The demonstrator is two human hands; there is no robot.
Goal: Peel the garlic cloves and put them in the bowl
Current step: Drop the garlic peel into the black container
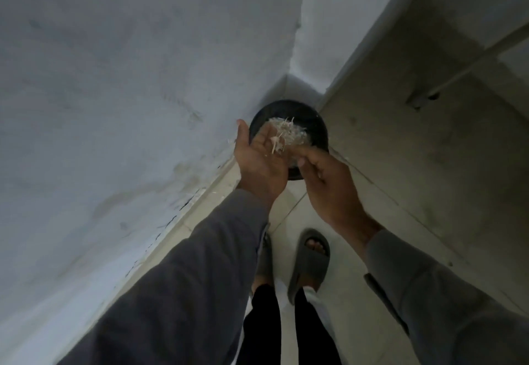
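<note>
My left hand point(259, 161) is held palm up over a black round bin point(315, 127) that stands on the floor in the wall corner. A heap of pale garlic skins point(286, 134) lies on its flat fingers and spills toward the bin. My right hand point(323, 181) is beside it, its fingers loosely curled and its fingertips touching the edge of the left hand near the skins. No garlic cloves and no bowl are in view.
A white wall point(128, 107) runs along the left and meets a grey concrete surface point(429, 150) at the right. My feet in grey slippers point(309, 261) stand on the pale tiled floor point(343, 307) below the hands.
</note>
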